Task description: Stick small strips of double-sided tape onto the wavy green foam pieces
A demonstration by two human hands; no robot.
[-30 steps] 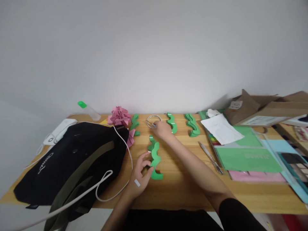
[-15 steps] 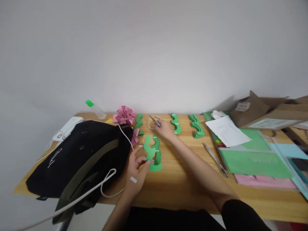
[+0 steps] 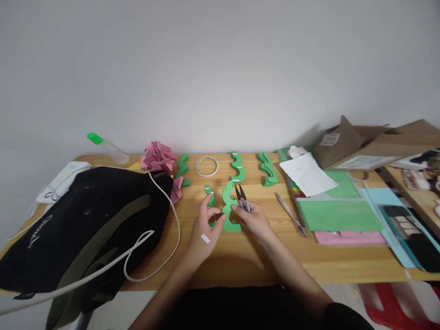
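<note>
Between my hands stands a wavy green paper strip [image 3: 228, 195], gripped at its lower left edge by the thumb of my left hand [image 3: 205, 228]. A strip of white tape sticks to the back of that hand. My right hand [image 3: 253, 219] holds small blue-handled thread snips [image 3: 242, 200], blades pointing away from me and apart; its thumb also meets the green strip. Another wavy green piece [image 3: 209, 189] with white tape lies behind my left fingers, partly hidden. Beyond are more green wavy pieces [image 3: 237, 167] and a roll of tape [image 3: 206, 166].
A black bag [image 3: 103, 220] with a white cable [image 3: 177, 233] covers the left side. Pink paper flowers [image 3: 158, 156] and a green-capped bottle [image 3: 110, 149] stand behind it. To the right are tweezers [image 3: 290, 214], green folders [image 3: 340, 215], white paper [image 3: 308, 174] and a cardboard box [image 3: 367, 144].
My right hand has come back from beside the tape roll with the snips, next to the green strip. My left hand has shifted right with the strip. The view has turned slightly right.
</note>
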